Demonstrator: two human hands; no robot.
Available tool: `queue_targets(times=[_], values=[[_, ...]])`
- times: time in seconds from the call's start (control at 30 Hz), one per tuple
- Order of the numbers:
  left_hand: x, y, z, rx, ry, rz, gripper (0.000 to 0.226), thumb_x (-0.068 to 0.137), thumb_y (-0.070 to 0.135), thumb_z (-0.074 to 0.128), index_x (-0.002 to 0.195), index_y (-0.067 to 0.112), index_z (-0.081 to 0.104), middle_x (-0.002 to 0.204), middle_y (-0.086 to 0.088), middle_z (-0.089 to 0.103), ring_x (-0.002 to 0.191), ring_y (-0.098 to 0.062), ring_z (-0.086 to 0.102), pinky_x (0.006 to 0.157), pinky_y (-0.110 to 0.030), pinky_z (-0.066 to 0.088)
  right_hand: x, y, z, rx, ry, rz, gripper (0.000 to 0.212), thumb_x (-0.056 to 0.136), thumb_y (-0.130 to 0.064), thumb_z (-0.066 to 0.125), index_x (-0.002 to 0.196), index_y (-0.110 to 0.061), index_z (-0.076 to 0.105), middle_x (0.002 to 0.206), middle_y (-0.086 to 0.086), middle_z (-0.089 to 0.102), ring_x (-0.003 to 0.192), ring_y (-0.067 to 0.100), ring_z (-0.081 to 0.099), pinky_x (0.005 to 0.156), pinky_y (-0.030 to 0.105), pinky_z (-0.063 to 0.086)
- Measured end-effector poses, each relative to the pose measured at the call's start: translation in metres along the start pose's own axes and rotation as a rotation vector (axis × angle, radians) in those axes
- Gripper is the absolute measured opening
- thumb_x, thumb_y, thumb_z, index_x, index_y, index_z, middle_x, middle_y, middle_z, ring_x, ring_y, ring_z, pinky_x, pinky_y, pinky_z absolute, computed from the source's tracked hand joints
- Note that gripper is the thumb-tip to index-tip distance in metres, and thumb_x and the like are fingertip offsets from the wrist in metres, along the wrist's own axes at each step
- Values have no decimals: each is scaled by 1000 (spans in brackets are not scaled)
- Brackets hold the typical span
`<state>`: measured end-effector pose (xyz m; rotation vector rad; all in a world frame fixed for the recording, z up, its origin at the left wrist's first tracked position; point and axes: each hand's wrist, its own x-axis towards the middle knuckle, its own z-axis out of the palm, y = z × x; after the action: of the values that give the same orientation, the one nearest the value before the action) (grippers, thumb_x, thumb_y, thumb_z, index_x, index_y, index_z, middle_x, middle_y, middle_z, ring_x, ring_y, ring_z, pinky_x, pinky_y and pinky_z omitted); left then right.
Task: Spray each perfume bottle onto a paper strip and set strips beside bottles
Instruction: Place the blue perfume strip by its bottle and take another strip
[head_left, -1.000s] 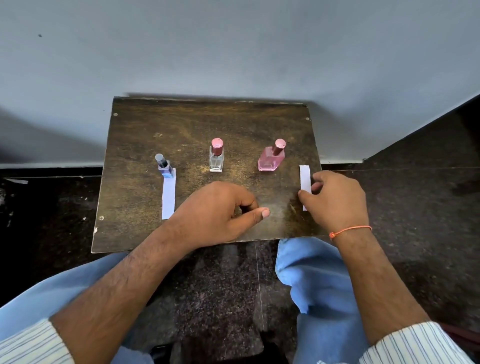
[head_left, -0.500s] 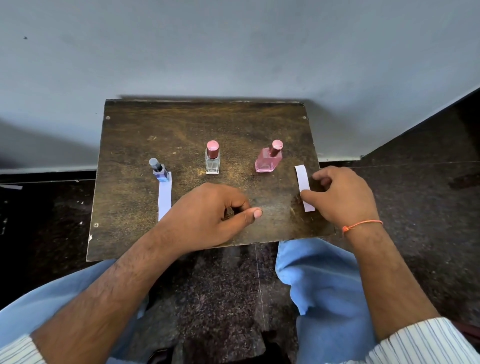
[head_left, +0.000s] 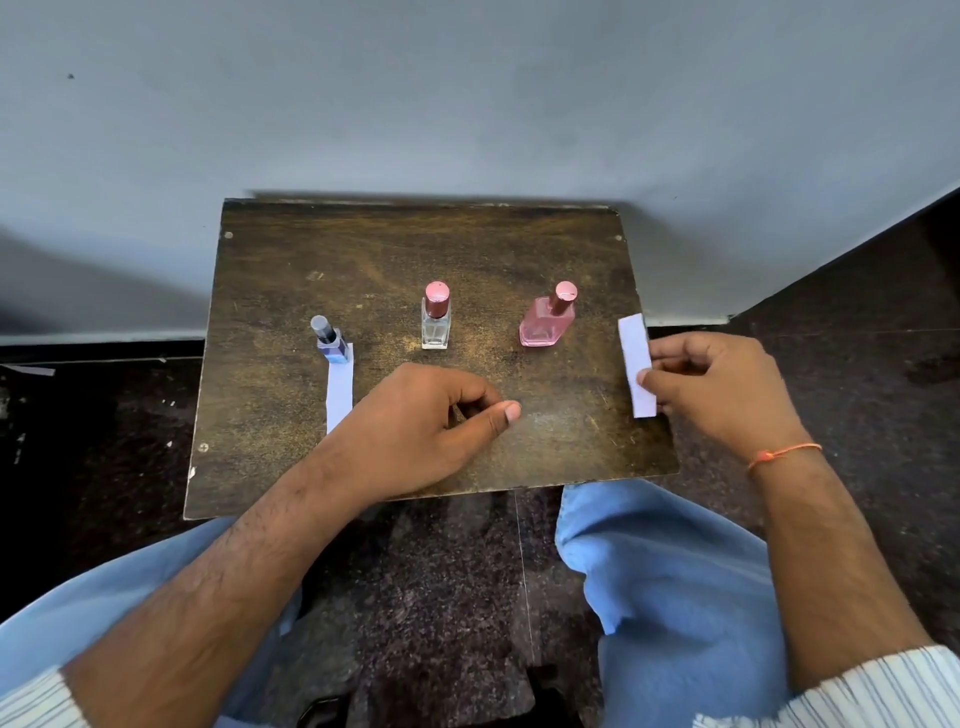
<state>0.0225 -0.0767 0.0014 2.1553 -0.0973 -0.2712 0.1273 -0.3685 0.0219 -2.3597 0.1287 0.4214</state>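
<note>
I have a paper strip pinched in my right hand at the right edge of the board, just beside the pink bottle — so the step in hand is, I judge, the pink bottle's turn. One strip already lies at the blue bottle on the left; the clear bottle in the middle has none that I can see. My left hand rests on the board before the clear bottle, fingers curled and thumb out; whether it hides anything under the palm I cannot tell.

Next, the left hand must take up the pink bottle and press its cap toward the strip, with the strip held steady and close.

Against half a second ago, the strip stands more upright and its lower end is clear of the board — the right hand has drawn slightly outward. The left hand has barely shifted.
</note>
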Motion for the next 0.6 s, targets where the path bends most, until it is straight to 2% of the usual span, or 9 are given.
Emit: queue_targets(times=[0.07, 0.13, 0.2, 0.27, 0.33, 0.47, 0.53, 0.6], values=[[1, 0, 1, -127, -51, -89, 19, 103, 42, 69, 95, 29, 82, 76, 17, 77, 52, 3, 54, 52, -13, 40, -9, -8, 6, 239, -213, -8, 23, 88, 3, 83, 106, -11, 82, 85, 5, 82, 69, 12, 74, 60, 19, 62], [3, 2, 2, -315, -105, -167, 16, 103, 36, 70, 111, 28, 81, 95, 10, 84, 60, -4, 61, 52, -18, 47, -17, -16, 16, 345, -368, -33, 22, 87, 6, 82, 105, -6, 81, 85, 10, 83, 68, 16, 73, 59, 21, 62], [4, 4, 3, -471, -139, -228, 19, 101, 33, 72, 117, 27, 80, 103, -4, 84, 67, -14, 64, 50, -20, 49, -22, -25, 29, 413, -465, -51, 25, 86, 7, 82, 110, -1, 78, 86, 14, 82, 68, 19, 73, 58, 23, 62], [4, 4, 2, -509, -137, -267, 15, 99, 32, 75, 108, 24, 84, 90, -11, 82, 67, -19, 61, 50, -21, 48, -24, -30, 42, 471, -537, -58, 28, 86, 7, 81, 113, 1, 76, 86, 19, 80, 68, 22, 72, 58, 24, 61], [5, 2, 2, -514, -127, -314, 13, 96, 32, 79, 99, 20, 85, 69, -7, 72, 61, -17, 57, 49, -20, 46, -26, -33, 51, 519, -586, -68, 27, 86, 7, 81, 112, 0, 75, 83, 18, 79, 65, 22, 71, 57, 25, 61], [4, -1, -2, -541, -92, -392, 17, 95, 28, 81, 85, 13, 82, 58, -1, 62, 47, -5, 48, 45, -17, 40, -30, -36, 65, 534, -559, -126, 23, 87, 5, 82, 105, -6, 73, 78, 12, 79, 62, 18, 71, 57, 26, 61], [4, -2, -4, -534, -61, -416, 18, 95, 27, 81, 83, 14, 82, 57, -2, 60, 46, -5, 47, 45, -17, 40, -29, -35, 70, 428, -448, -254, 25, 86, -1, 87, 105, -12, 74, 86, 6, 82, 67, 19, 71, 63, 28, 62], [3, -5, -6, -519, -31, -446, 20, 95, 28, 81, 83, 12, 82, 56, -2, 60, 45, -6, 46, 44, -17, 39, -27, -32, 72, 212, -312, -449, 31, 82, -12, 94, 106, -21, 78, 101, -7, 80, 72, 19, 71, 71, 25, 57]])
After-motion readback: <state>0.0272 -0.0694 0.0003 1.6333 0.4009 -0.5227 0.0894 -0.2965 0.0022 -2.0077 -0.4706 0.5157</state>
